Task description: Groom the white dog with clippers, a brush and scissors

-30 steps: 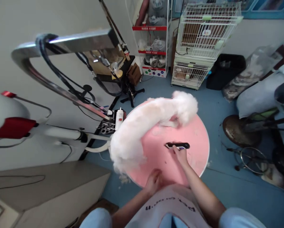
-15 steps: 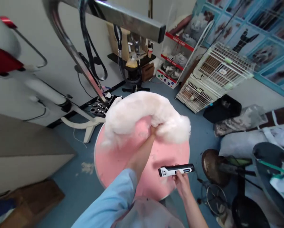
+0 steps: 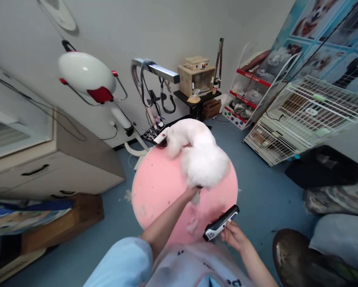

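Observation:
A fluffy white dog (image 3: 207, 163) stands curved on a round pink grooming table (image 3: 155, 187), its head toward me. My left hand (image 3: 193, 193) grips the dog at the lower front of its head, by a dark spot that may be the nose. Fur hides most of those fingers. In my right hand (image 3: 233, 236) is a black and white hair clipper (image 3: 221, 224), held over the near right edge of the table, apart from the dog. Its blade end points left and toward me.
A steel grooming arm (image 3: 158, 71) with hanging loops rises behind the table. On the left stand a white and red dryer (image 3: 87, 75) and a cabinet (image 3: 56, 159). White wire cages (image 3: 304, 115) and a brown round stool (image 3: 292, 251) are on the right.
The dog has turned its head from the right toward me, and my left hand has come nearer with it. The clipper has tilted and moved slightly closer to me. The camera view has shifted.

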A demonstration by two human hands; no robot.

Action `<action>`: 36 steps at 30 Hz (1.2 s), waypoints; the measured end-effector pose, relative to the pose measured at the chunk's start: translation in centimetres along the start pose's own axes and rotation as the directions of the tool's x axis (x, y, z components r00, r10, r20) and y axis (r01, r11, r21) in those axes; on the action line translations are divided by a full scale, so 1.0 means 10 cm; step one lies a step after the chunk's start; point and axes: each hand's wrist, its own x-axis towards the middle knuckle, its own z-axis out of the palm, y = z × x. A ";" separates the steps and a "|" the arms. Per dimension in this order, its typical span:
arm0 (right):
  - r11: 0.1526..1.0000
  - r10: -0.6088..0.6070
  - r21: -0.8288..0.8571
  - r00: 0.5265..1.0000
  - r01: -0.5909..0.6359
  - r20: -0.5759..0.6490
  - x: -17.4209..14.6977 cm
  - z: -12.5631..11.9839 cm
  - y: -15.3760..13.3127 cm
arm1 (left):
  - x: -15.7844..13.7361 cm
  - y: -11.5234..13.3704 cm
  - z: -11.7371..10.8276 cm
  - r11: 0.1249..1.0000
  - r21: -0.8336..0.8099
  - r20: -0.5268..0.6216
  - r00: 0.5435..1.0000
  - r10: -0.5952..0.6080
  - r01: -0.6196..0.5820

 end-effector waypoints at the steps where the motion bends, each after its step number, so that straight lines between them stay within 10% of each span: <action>1: 1.000 0.018 0.011 1.000 -0.018 0.015 -0.01 -0.05 -0.02 | -0.06 -0.01 0.04 0.999 0.033 -0.023 1.000 -0.002 0.003; 6: 0.989 -0.133 0.064 0.991 0.130 0.035 0.14 -0.16 -0.10 | -0.27 0.12 0.19 0.984 0.175 -0.082 0.996 0.038 -0.023; 11: 0.945 -0.299 0.074 0.933 0.319 -0.200 0.52 -0.03 -0.24 | -0.37 0.23 0.26 0.962 0.262 -0.078 0.992 0.097 -0.073; 22: 0.693 -0.658 0.211 0.724 0.689 -0.207 1.17 1.07 -1.17 | -0.64 0.29 0.10 0.958 0.281 -0.139 0.990 -0.020 0.059; 36: 0.761 -0.569 0.331 0.819 0.559 -0.075 1.58 1.35 -1.00 | -0.99 0.41 -0.09 0.963 0.133 -0.031 0.972 -0.234 0.236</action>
